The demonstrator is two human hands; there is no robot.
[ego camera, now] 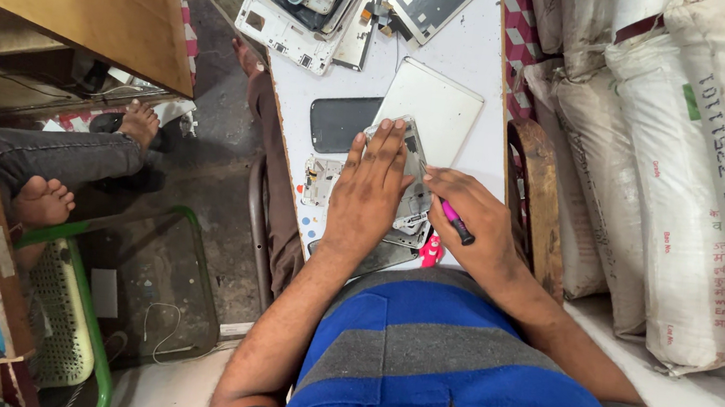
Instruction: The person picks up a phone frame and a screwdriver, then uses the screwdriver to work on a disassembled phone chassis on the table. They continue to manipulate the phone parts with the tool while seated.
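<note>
While the left hand (366,197) lies flat, fingers spread, on the phone frame (410,177) atop the white surface (472,58), the right hand (470,228), fingers closed on a pink screwdriver (455,222), works its edge; a slip could likely gouge the frame; a jolt might scatter the loose parts (324,182) nearby.

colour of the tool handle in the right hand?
Pink, with a dark tip end, on the tool in the right hand. Head view shows it best.

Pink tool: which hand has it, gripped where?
The right hand grips the pink-handled tool along its handle; the tip is hidden. The left hand presses flat on the phone frame.
</note>
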